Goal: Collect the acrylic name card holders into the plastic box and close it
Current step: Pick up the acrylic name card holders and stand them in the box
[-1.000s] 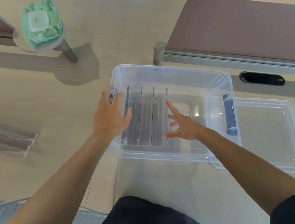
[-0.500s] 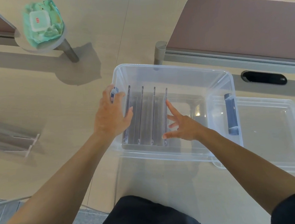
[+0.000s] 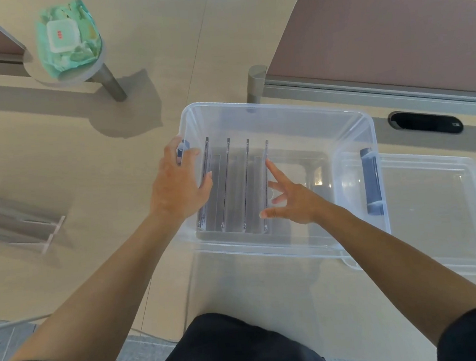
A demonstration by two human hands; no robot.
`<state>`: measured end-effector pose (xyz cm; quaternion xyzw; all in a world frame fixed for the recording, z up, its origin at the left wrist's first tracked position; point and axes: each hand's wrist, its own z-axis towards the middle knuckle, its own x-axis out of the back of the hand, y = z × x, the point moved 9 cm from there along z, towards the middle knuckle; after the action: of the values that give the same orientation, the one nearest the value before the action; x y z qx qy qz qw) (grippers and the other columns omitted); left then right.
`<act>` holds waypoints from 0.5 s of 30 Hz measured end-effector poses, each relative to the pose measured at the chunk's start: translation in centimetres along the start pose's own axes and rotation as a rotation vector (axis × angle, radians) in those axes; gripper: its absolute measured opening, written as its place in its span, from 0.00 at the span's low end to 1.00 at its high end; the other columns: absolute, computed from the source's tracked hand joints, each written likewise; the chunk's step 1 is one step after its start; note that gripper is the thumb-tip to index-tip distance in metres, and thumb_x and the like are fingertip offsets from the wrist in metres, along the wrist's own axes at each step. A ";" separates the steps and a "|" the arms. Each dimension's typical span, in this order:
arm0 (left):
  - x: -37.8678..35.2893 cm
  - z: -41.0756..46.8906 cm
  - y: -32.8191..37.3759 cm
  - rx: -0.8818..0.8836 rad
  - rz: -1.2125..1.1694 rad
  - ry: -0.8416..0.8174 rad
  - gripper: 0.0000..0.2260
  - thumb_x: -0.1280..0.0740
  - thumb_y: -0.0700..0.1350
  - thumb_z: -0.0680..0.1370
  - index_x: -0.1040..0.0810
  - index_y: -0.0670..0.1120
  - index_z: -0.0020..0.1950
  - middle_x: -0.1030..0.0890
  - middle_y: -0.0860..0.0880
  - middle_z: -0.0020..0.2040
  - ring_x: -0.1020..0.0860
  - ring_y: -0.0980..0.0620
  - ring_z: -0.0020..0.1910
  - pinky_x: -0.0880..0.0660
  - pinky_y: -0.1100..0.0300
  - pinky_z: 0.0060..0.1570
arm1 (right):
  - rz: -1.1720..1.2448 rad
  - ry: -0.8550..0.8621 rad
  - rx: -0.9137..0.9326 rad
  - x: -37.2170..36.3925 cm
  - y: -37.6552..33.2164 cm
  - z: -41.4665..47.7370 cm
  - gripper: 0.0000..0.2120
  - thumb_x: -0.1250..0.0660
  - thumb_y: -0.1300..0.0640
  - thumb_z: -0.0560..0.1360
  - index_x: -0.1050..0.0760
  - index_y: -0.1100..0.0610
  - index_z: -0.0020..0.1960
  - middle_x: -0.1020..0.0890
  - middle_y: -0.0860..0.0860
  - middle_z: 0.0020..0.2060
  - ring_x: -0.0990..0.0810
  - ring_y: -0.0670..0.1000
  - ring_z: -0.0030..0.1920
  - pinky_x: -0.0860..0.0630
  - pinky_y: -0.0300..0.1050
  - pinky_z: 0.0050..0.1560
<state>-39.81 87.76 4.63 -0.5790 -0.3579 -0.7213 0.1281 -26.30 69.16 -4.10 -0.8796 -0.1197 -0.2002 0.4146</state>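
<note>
Plastic box (image 3: 283, 124) sits on pale wooden desk (image 3: 57, 167), left hand (image 3: 178, 185) gripping its rim, right hand (image 3: 293, 201) splayed inside.

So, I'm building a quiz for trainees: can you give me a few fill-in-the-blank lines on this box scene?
1. ____ card holders stand upright in the box.
2. The lid lies on the table to the box's ____.
3. The left hand grips the box's rim; the right hand, fingers spread, is ____ the box.
4. The wipes pack is ____.
Missing: four; right; inside; green.
</note>
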 end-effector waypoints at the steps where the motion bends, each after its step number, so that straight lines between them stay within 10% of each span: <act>1: 0.0 0.0 0.0 0.000 0.002 0.001 0.21 0.30 0.51 0.74 0.28 0.45 0.64 0.39 0.43 0.74 0.27 0.43 0.61 0.24 0.51 0.45 | 0.009 0.005 0.001 0.0 0.1 0.0 0.55 0.25 0.39 0.69 0.66 0.32 0.76 0.38 0.47 0.78 0.22 0.55 0.66 0.27 0.56 0.67; 15: -0.2 0.0 -0.1 0.013 0.015 -0.017 0.22 0.30 0.51 0.74 0.28 0.45 0.65 0.39 0.44 0.74 0.27 0.43 0.61 0.23 0.50 0.45 | -0.021 0.022 0.035 0.2 0.3 0.4 0.56 0.28 0.31 0.64 0.66 0.29 0.75 0.38 0.46 0.78 0.17 0.52 0.59 0.26 0.55 0.67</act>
<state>-39.79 87.82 4.44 -0.5868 -0.3594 -0.7131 0.1342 -25.86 69.30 -4.47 -0.8688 -0.1277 -0.2119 0.4290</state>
